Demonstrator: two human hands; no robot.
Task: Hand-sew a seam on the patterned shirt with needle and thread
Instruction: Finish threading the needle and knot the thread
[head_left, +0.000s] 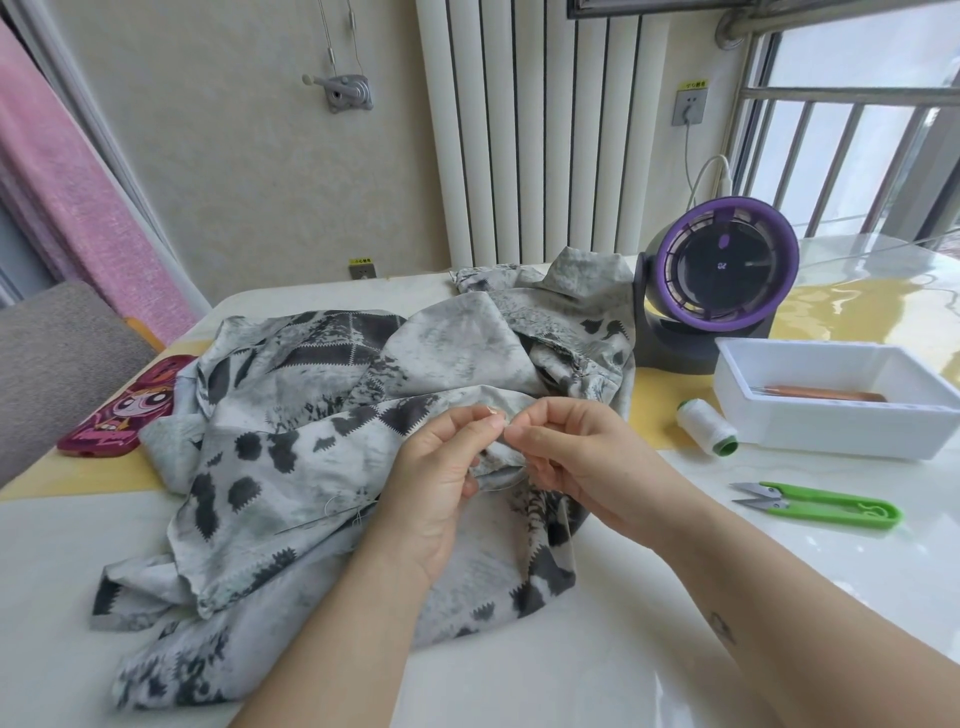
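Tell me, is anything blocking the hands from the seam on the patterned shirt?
Nothing visible does. The left hand and right hand both pinch a fold of the patterned shirt between them. The thread spool, green snips and white tray lie off to the right, clear of it.

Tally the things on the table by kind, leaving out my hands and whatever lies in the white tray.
patterned shirt: 1
thread spool: 1
green snips: 1
white tray: 1
purple fan: 1
pink-cased phone: 1
Total: 6
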